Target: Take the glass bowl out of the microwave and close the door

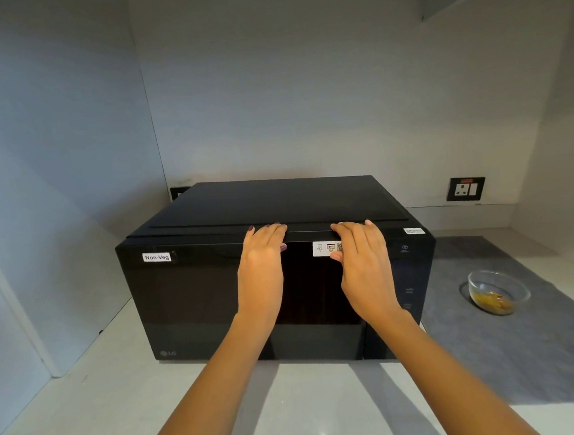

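Hands lay flat, fingers spread and gripping nothing: left hand [261, 269] and right hand [364, 262] pressed the microwave [188, 293] door shut, while the glass bowl [497, 291] sat near the worktop's [313, 397] right edge.

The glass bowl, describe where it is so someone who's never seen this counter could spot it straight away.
Find the black microwave on the pale counter. To its right lies a grey mat, and on that mat stands the glass bowl, apart from the microwave. It is the only loose item there: small, round and clear, with yellow-orange food remains at the bottom.
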`<move>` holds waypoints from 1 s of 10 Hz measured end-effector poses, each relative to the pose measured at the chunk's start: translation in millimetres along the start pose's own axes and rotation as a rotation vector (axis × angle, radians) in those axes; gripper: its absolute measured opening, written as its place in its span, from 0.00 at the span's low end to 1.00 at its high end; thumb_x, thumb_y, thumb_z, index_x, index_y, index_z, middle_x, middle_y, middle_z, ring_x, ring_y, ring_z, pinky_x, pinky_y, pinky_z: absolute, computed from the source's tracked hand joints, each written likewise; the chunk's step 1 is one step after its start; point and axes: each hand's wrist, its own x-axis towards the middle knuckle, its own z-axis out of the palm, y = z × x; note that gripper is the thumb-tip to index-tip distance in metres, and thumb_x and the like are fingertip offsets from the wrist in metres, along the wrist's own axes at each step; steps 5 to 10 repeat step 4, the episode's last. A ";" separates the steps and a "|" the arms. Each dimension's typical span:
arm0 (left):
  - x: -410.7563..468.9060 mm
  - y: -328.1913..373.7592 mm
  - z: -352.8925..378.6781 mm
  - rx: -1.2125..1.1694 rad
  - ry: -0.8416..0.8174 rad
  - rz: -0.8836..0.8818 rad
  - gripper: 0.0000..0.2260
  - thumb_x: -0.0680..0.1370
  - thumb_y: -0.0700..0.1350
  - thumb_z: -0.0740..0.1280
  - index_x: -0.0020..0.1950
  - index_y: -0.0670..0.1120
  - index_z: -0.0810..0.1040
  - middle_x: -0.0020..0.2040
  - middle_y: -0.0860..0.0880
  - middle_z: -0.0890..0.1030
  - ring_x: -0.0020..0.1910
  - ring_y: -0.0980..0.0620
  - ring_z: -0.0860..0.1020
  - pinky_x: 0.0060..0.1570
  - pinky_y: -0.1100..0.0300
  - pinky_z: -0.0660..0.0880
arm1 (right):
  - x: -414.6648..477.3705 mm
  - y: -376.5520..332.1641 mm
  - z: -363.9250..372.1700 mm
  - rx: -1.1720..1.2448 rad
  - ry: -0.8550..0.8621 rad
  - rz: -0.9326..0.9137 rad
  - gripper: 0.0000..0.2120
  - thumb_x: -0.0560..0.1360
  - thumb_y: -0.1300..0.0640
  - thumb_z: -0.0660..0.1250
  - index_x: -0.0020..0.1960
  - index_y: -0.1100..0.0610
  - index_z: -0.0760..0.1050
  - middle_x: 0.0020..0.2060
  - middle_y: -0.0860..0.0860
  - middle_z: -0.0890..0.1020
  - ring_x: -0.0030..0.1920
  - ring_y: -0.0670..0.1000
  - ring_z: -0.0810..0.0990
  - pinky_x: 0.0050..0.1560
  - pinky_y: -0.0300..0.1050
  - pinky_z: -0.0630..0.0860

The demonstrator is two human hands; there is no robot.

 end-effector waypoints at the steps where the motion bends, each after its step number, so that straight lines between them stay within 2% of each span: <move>1: -3.1 -0.8 1.7 0.049 0.023 0.036 0.22 0.78 0.33 0.60 0.72 0.40 0.64 0.73 0.43 0.68 0.73 0.49 0.64 0.77 0.57 0.45 | -1.1 -1.2 -1.3 0.021 -0.005 0.011 0.20 0.72 0.61 0.72 0.64 0.62 0.74 0.60 0.59 0.80 0.64 0.61 0.76 0.70 0.52 0.60; 2: -7.1 1.3 0.7 0.046 0.079 0.046 0.20 0.77 0.32 0.63 0.68 0.39 0.71 0.68 0.40 0.74 0.70 0.45 0.70 0.76 0.51 0.55 | -2.9 -3.4 -6.7 0.043 -0.001 0.003 0.17 0.77 0.58 0.65 0.65 0.62 0.74 0.61 0.58 0.80 0.65 0.59 0.76 0.73 0.51 0.58; 3: -9.9 4.2 1.0 0.084 0.172 0.080 0.18 0.78 0.34 0.63 0.69 0.39 0.70 0.68 0.39 0.75 0.70 0.42 0.69 0.74 0.48 0.57 | -4.2 -4.8 -8.2 0.064 0.002 0.008 0.19 0.80 0.55 0.58 0.68 0.62 0.71 0.65 0.58 0.77 0.69 0.58 0.72 0.76 0.50 0.54; 4: -13.7 7.4 2.6 0.243 0.161 0.049 0.25 0.81 0.45 0.58 0.77 0.45 0.54 0.78 0.44 0.58 0.77 0.42 0.52 0.74 0.50 0.47 | -1.2 -13.8 -11.4 0.051 -0.042 0.048 0.24 0.82 0.51 0.50 0.74 0.60 0.62 0.74 0.56 0.67 0.76 0.56 0.60 0.77 0.49 0.47; 10: -13.7 7.4 2.6 0.243 0.161 0.049 0.25 0.81 0.45 0.58 0.77 0.45 0.54 0.78 0.44 0.58 0.77 0.42 0.52 0.74 0.50 0.47 | -1.2 -13.8 -11.4 0.051 -0.042 0.048 0.24 0.82 0.51 0.50 0.74 0.60 0.62 0.74 0.56 0.67 0.76 0.56 0.60 0.77 0.49 0.47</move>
